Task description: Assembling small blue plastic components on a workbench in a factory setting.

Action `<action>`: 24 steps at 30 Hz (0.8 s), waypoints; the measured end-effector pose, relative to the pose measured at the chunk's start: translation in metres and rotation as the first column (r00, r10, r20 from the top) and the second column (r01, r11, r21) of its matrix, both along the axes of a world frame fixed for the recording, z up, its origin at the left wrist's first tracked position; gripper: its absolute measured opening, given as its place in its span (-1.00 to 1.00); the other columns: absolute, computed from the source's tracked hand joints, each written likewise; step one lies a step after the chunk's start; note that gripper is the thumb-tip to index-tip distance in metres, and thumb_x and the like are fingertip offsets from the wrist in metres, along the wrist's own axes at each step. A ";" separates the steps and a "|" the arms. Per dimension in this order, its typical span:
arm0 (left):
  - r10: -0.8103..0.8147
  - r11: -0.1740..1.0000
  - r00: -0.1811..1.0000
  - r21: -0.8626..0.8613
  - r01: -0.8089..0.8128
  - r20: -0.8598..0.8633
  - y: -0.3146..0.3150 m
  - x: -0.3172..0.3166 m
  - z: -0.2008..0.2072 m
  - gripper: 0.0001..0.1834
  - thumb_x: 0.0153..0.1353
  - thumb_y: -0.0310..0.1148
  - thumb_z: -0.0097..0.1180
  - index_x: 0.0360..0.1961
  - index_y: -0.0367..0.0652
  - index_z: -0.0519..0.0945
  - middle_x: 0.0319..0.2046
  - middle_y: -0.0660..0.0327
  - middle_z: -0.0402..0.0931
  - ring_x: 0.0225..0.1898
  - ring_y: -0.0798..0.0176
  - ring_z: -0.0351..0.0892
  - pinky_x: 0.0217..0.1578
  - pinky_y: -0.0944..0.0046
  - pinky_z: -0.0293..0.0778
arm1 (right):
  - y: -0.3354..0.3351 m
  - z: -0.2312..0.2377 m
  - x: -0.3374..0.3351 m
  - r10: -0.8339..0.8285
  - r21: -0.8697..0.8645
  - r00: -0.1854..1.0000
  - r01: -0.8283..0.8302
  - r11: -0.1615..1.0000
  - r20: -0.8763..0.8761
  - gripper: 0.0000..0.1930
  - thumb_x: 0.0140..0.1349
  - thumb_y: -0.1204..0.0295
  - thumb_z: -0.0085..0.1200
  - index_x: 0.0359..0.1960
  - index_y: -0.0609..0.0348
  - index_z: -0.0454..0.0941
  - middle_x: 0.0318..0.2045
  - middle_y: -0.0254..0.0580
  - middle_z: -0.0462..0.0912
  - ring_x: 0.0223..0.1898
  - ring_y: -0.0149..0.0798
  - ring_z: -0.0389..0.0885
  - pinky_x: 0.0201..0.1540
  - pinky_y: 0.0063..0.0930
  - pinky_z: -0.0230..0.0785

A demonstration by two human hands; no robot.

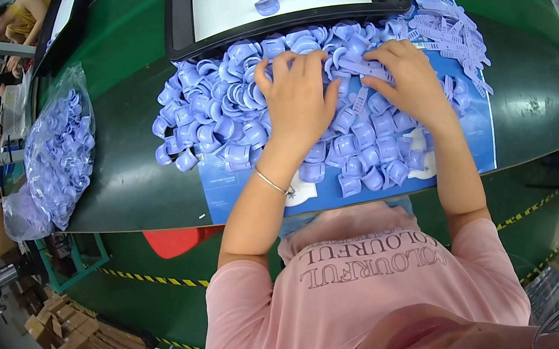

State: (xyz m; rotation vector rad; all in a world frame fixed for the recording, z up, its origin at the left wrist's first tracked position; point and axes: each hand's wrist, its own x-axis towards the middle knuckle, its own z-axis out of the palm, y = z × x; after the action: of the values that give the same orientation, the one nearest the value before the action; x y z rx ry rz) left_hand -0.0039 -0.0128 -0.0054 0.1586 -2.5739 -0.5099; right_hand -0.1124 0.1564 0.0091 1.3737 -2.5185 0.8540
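Note:
A heap of small curved lavender plastic pieces (210, 105) spreads over a blue printed sheet (227, 190) on the table. My left hand (298, 98) rests on the middle of this heap, its fingers apart and bent over the pieces, thumb stretched to the right. To its right, my right hand (413, 84) has thumb and forefinger closed around a flat lavender strap with slots (366, 66). The strap's far end points toward my left hand. What lies under my left fingertips is hidden.
Behind the heap stands a black-rimmed tray (285, 26) with two lavender pieces on its white base. Loose slotted straps (451, 34) lie at the right. A clear bag (64, 154) of lavender pieces sits at the left edge. Another person (25, 21) is at the far left.

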 end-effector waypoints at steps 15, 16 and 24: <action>-0.074 0.957 0.987 0.269 0.110 -0.141 -0.003 -0.002 0.007 -0.75 -0.04 -0.49 0.12 -0.25 -0.10 0.53 -0.51 0.26 0.41 -0.26 0.16 0.47 0.14 -0.10 0.08 | 0.003 0.008 -0.001 0.050 -0.131 0.915 0.003 0.991 0.400 -0.74 -0.04 0.65 0.11 -0.26 0.21 0.62 -0.45 -0.13 0.65 -0.47 -0.24 0.62 -0.38 -0.48 0.40; -0.074 0.957 0.987 0.269 0.110 -0.140 -0.003 -0.003 0.006 -0.75 -0.04 -0.49 0.12 -0.25 -0.10 0.53 -0.51 0.26 0.41 -0.26 0.16 0.47 0.14 -0.10 0.08 | 0.004 0.008 -0.002 0.071 -0.096 0.921 -0.037 0.995 0.382 -0.73 -0.06 0.66 0.12 -0.25 0.21 0.62 -0.48 -0.15 0.64 -0.50 -0.30 0.60 -0.41 -0.52 0.39; -0.119 0.854 0.965 0.472 0.219 -0.233 -0.001 -0.003 0.006 -0.72 0.00 -0.56 0.09 -0.19 -0.20 0.49 -0.44 0.13 0.40 -0.43 0.12 0.48 -0.41 0.23 0.44 | 0.012 0.023 -0.004 0.185 -0.055 0.763 -0.193 0.980 0.619 -0.63 -0.17 0.71 0.21 -0.24 0.15 0.53 -0.55 -0.39 0.51 -0.53 -0.49 0.48 -0.46 -0.63 0.33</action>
State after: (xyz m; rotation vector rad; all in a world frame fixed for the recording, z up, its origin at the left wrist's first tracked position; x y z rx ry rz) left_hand -0.0072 -0.0136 0.0006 0.0495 -2.2232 -1.1910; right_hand -0.1166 0.1689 0.0324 1.5701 -2.8640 1.5663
